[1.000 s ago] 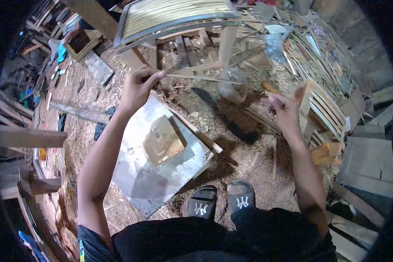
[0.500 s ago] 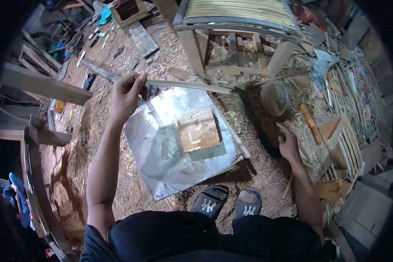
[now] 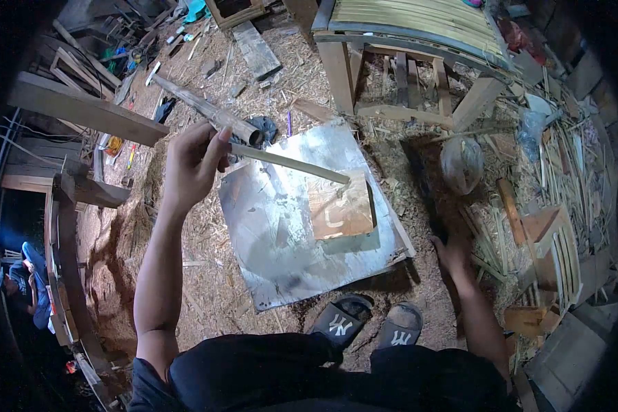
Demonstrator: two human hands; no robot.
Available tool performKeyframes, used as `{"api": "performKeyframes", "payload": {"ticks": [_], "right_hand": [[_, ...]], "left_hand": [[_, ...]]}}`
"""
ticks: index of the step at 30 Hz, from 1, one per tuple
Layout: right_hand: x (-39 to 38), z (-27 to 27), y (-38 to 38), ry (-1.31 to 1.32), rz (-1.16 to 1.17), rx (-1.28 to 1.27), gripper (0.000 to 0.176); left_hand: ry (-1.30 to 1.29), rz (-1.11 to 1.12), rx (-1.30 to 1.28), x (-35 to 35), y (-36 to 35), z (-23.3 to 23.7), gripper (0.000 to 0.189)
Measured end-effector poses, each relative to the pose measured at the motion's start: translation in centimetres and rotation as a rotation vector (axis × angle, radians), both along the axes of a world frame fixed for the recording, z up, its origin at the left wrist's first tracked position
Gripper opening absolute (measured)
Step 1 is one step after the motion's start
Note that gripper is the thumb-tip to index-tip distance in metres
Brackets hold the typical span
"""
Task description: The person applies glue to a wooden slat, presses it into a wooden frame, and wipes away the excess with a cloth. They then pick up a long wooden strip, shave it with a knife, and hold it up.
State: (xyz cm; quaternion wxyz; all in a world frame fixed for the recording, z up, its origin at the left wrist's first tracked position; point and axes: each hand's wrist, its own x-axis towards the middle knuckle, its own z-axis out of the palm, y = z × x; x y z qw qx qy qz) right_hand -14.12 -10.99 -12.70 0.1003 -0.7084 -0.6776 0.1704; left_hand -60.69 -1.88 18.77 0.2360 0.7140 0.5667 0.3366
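Observation:
My left hand [image 3: 198,161] pinches a thin bamboo strip [image 3: 292,163] by one end. The strip slopes to the right, its far end over or resting on the wooden block [image 3: 342,214]; contact is hard to make out. That block sits on a worn metal-faced sheet [image 3: 268,226] lying on the ground before my feet. At the right, my right hand [image 3: 453,255] is closed at the lower end of a long dark blade, seemingly a machete [image 3: 420,175], which points away from me. Its handle is hidden in shadow and by the fingers.
Wood shavings cover the floor. A slatted bamboo bench [image 3: 412,31] stands ahead, with a clear plastic bag [image 3: 462,166] nearer. A hollow pole [image 3: 209,108] lies beyond my left hand. Timber beams [image 3: 89,110] jut in from the left; another person [image 3: 31,288] sits there. Sticks [image 3: 563,158] pile at right.
The strip's far end has swung down and nearer, from beyond the block to over it. My right hand and the blade have drawn back toward me. The view has shifted slightly left.

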Motion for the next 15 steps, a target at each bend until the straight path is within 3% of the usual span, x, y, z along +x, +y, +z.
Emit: {"api": "performKeyframes", "payload": {"ticks": [3,6,8,9,10,12,15], "right_hand": [[-0.3,-0.4,-0.1,-0.034,-0.02,-0.054,0.074],[-0.1,-0.7,-0.2,0.014,-0.032,-0.083,0.074],[0.0,-0.5,-0.2,0.07,-0.028,-0.092,0.073],[-0.5,0.8,0.1,-0.009,-0.051,-0.176,0.072],[-0.7,1.5,0.3,-0.088,-0.073,-0.26,0.071],[-0.4,0.0,0.0,-0.055,-0.083,-0.195,0.068],[0.0,-1.8,-0.4,-0.037,-0.092,-0.115,0.065]], "left_hand": [[0.088,0.028,-0.009,0.3,-0.2,0.2,0.036],[-0.111,0.039,0.012,0.8,0.0,-0.5,0.033],[-0.058,-0.026,0.266,1.1,0.3,-0.8,0.029],[-0.214,-0.016,0.19,2.1,0.0,-0.7,0.025],[-0.215,-0.018,0.192,2.8,-0.2,-0.9,0.025],[-0.512,-0.019,0.114,3.8,-0.3,-1.1,0.023],[-0.623,-0.112,0.126,4.0,-0.1,-2.0,0.022]]}}
